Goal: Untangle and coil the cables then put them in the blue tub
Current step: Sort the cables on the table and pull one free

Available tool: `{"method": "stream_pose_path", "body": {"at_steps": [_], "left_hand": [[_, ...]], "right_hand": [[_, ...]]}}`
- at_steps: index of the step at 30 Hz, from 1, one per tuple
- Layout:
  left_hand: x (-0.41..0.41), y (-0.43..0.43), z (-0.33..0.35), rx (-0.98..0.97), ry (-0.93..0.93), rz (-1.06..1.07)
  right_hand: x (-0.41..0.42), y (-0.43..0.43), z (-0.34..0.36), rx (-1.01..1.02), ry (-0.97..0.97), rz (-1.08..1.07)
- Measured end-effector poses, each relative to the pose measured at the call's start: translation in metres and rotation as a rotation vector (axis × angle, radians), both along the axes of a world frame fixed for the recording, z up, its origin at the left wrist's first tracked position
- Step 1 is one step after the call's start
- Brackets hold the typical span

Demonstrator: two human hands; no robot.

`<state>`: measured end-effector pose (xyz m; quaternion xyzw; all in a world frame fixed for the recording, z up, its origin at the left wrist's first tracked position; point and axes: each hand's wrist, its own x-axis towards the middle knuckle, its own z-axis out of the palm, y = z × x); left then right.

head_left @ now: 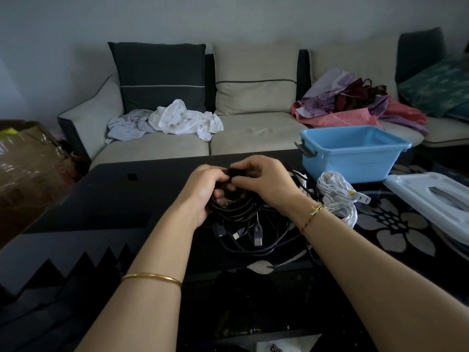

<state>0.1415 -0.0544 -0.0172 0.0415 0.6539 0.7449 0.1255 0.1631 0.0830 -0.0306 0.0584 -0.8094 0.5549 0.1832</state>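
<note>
A bundle of black cables [237,209] hangs in loops above the dark table [106,199]. My left hand [203,191] grips the loops from the left side. My right hand [264,180] pinches the top of the same bundle from the right. Loose black cable ends with USB plugs [257,236] trail onto the table below my hands. A coiled white cable [337,196] with a plug lies to the right. The blue tub [352,152] stands at the back right of the table, and its inside looks bare.
A white lid [431,196] lies at the right edge of the table. Behind the table is a sofa [248,133] with white clothes [182,118] and a pile of coloured fabric [355,102]. A cardboard box [25,158] stands at the left.
</note>
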Motion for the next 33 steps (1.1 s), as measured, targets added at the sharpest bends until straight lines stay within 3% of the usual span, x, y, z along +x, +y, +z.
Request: {"method": "stream_pose_path", "body": {"at_steps": [2, 6, 9, 14, 18, 25, 28, 30, 33], "left_hand": [[0.001, -0.002, 0.0, -0.026, 0.008, -0.007], [-0.001, -0.004, -0.006, -0.182, 0.137, 0.028], [-0.005, -0.002, -0.014, -0.197, 0.155, 0.042], [-0.014, 0.004, -0.016, -0.074, 0.092, 0.117], [-0.033, 0.018, -0.012, -0.011, 0.133, 0.235], [-0.071, 0.031, -0.014, -0.023, 0.032, 0.135], [-0.09, 0.018, -0.032, -0.178, 0.012, 0.152], [-0.094, 0.007, -0.052, -0.466, 0.069, 0.16], [-0.088, 0.0, -0.075, -0.858, 0.15, 0.001]], "right_hand": [[-0.001, -0.005, -0.003, -0.052, -0.035, -0.005], [-0.006, -0.014, -0.005, -0.392, -0.138, 0.052], [-0.007, -0.015, -0.004, -0.49, -0.185, 0.059], [-0.01, -0.01, -0.011, -0.398, -0.181, 0.076], [-0.01, 0.011, -0.001, -0.238, -0.399, 0.107], [-0.052, 0.024, 0.005, -0.118, -0.404, -0.026], [-0.082, 0.024, -0.008, -0.181, -0.417, -0.147], [-0.104, 0.024, -0.016, -0.236, -0.422, -0.237], [-0.132, 0.02, -0.028, -0.202, -0.405, -0.32]]}}
